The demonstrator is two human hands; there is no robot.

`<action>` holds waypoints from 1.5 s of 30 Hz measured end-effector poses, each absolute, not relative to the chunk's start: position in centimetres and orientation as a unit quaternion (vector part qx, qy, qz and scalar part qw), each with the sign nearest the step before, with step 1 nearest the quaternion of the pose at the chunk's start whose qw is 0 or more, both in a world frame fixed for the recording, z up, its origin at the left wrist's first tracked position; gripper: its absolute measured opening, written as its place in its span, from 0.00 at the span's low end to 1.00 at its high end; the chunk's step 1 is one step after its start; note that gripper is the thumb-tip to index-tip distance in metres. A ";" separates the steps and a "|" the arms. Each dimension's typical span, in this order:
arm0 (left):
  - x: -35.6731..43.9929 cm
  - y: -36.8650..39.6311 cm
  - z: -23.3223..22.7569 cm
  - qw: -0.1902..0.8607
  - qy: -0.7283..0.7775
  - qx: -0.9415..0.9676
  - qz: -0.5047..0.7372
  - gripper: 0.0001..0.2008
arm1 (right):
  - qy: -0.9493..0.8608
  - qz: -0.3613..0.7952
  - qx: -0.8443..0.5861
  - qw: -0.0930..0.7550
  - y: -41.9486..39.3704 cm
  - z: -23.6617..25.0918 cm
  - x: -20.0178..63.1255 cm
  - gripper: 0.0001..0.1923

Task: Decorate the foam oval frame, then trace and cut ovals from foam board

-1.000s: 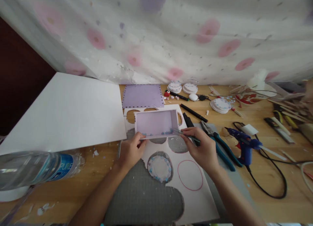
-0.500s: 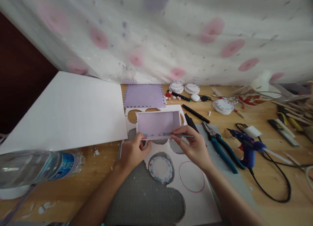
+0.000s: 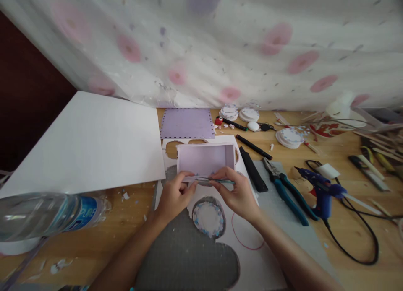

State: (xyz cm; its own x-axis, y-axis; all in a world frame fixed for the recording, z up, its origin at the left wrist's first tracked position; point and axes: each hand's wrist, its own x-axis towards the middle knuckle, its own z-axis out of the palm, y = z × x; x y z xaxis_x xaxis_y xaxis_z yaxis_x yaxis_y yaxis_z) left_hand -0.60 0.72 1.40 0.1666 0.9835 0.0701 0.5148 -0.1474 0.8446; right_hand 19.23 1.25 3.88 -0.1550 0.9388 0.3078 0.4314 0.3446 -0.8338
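Observation:
A small lilac open box [image 3: 206, 158] lies on a white cut-out board in front of me. My left hand [image 3: 174, 194] pinches its near edge toward the left corner, thumb outside and forefinger on top. Between the thumb and fingers of my right hand [image 3: 237, 192] are thin tweezers [image 3: 225, 181], teal at the back end. Their tips point left along the box's near edge, close to my left fingertips. Small bluish bits show at that edge, partly hidden by the fingers. Just below the box sits a round white disc [image 3: 208, 217] with a blue-dotted rim.
Right of the box lie a black tube [image 3: 253, 169], teal pliers [image 3: 288, 194] and a blue glue gun [image 3: 323, 194] with its cable. At left are a large white sheet [image 3: 103, 144] and a water bottle [image 3: 47, 217]. Behind are a purple dotted card [image 3: 187, 123] and a patterned curtain [image 3: 201, 52].
My right hand has moved left and slightly down with the tweezers, whose tips now reach near my left fingers. My left hand keeps its grip at the box edge.

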 end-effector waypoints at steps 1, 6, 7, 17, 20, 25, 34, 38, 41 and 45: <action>-0.6 0.7 1.3 0.377 0.544 0.670 0.336 0.14 | -0.700 0.296 -0.488 0.428 1.2 3.8 19.3 0.05; -0.4 0.5 1.0 0.451 0.520 0.642 0.337 0.15 | -0.695 0.302 -0.484 0.438 1.0 3.4 19.5 0.05; -0.4 0.5 1.1 0.461 0.520 0.635 0.338 0.14 | -0.692 0.306 -0.483 0.441 1.0 3.4 19.5 0.04; -0.1 0.7 1.4 0.525 0.510 0.590 0.341 0.12 | -0.677 0.328 -0.480 0.452 1.0 3.3 19.8 0.05; -0.1 0.7 1.5 0.527 0.508 0.588 0.344 0.12 | -0.678 0.325 -0.487 0.445 1.0 3.4 19.9 0.05; 0.1 0.6 1.6 0.514 0.504 0.596 0.356 0.11 | -0.685 0.306 -0.503 0.429 1.0 3.8 19.7 0.05; 0.0 0.6 1.4 0.485 0.495 0.634 0.343 0.12 | -0.690 0.297 -0.503 0.427 0.9 3.9 19.6 0.05; -0.1 0.6 1.5 0.496 0.493 0.634 0.331 0.12 | -0.691 0.296 -0.505 0.424 0.9 3.9 19.6 0.05; -0.1 0.6 1.6 0.506 0.490 0.632 0.322 0.12 | -0.689 0.297 -0.506 0.425 0.9 3.7 19.7 0.05; -0.1 0.7 1.5 0.498 0.497 0.639 0.311 0.13 | -0.681 0.309 -0.506 0.430 0.8 3.3 20.0 0.05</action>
State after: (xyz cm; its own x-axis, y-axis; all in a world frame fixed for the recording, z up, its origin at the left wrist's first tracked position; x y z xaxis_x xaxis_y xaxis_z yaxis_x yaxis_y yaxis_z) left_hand -0.12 0.66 1.52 0.3117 0.9451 -0.0978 0.3257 -0.0096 0.9454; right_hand 20.00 0.81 3.30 -0.1176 0.9550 0.2724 0.4226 0.2964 -0.8565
